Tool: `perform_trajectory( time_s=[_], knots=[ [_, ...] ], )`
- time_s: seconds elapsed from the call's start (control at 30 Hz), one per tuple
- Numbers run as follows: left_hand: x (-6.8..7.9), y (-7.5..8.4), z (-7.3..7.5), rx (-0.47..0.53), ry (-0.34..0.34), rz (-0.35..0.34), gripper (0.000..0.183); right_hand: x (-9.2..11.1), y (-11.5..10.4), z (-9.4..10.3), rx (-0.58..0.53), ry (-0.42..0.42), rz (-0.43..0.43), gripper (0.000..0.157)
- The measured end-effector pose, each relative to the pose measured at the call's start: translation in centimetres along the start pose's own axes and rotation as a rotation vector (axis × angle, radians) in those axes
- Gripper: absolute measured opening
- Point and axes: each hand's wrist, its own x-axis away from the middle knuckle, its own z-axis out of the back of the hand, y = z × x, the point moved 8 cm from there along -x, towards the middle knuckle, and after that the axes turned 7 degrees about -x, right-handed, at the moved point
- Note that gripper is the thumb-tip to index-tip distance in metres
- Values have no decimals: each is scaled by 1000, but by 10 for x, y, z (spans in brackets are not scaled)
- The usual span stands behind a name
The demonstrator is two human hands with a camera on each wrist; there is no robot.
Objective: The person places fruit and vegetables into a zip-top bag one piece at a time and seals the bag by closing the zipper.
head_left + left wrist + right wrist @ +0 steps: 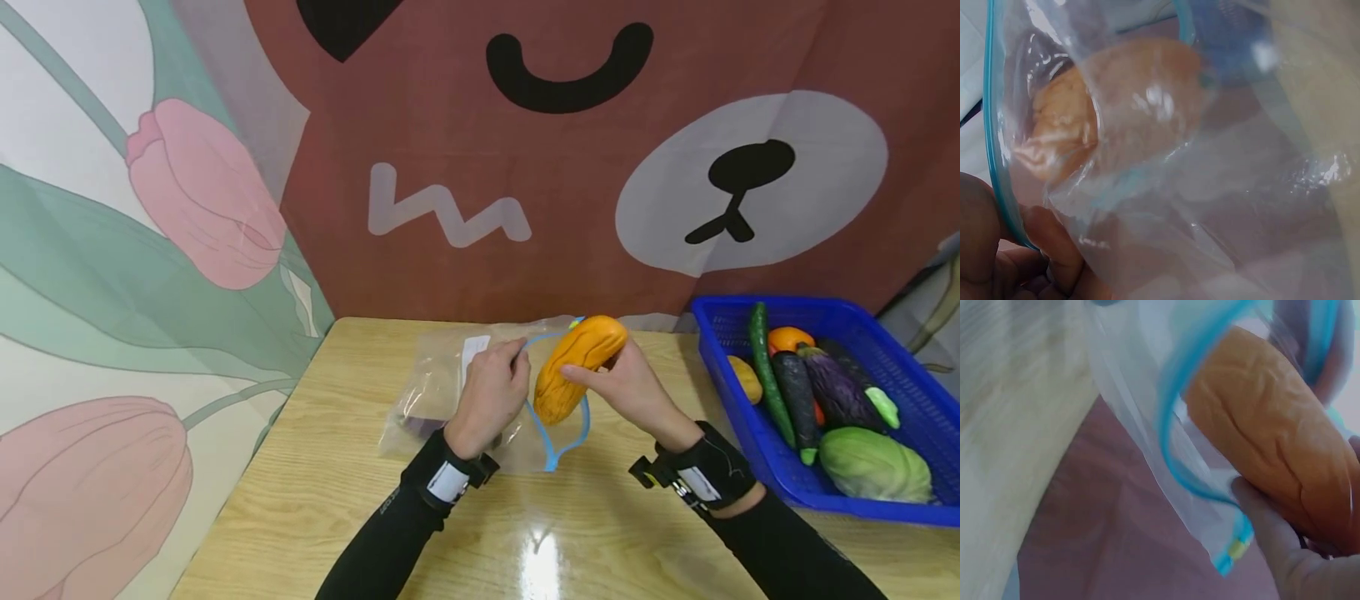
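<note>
A clear zip bag (442, 392) with a blue zip rim lies on the table, its mouth spread toward the right. My left hand (491, 383) pinches the bag's rim, and the thumb and fingers (1054, 247) show at the blue strip in the left wrist view. In my right hand (630, 383) is a long, wrinkled orange squash (573, 367), gripped near its upper end with the thumb across it. The squash's lower end is inside the bag's mouth, seen through the plastic in the left wrist view. Something dark purple (422, 427) lies in the bag near my left wrist.
On the right stands a blue basket (750, 467) holding a cucumber (771, 375), a dark zucchini-like vegetable (793, 400), an eggplant (836, 387), a green cabbage (873, 465) and an orange round item (789, 338). A printed cloth (450, 275) hangs behind the wooden table (300, 500).
</note>
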Motion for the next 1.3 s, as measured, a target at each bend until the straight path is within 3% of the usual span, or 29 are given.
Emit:
perform_trajectory(
  time_s=[0.13, 0.2, 0.37, 0.47, 0.87, 1.07, 1.2, 1.3],
  knots=[
    [0, 1, 2, 2, -1, 0, 27, 1, 7, -14, 54, -6, -3, 52],
    [-1, 1, 2, 3, -1, 0, 27, 1, 9, -20, 137, -13, 14, 57],
    [-1, 2, 4, -4, -6, -5, 27, 2, 7, -29, 333, -9, 141, 57],
    [-2, 3, 5, -8, -1, -16, 26, 3, 8, -31, 385, 4, 192, 56],
    [-5, 6, 11, -21, 15, -22, 26, 4, 21, -35, 399, 55, 71, 48],
    [-5, 12, 10, -7, -1, -38, 27, -4, 23, -50, 554, -47, 104, 38],
    [-3, 14, 7, -8, -22, -47, 28, -9, 24, -62, 659, -172, 166, 21],
    [-3, 15, 5, -15, -24, -55, 28, -12, 26, -70, 649, -278, 206, 18]
  ],
)
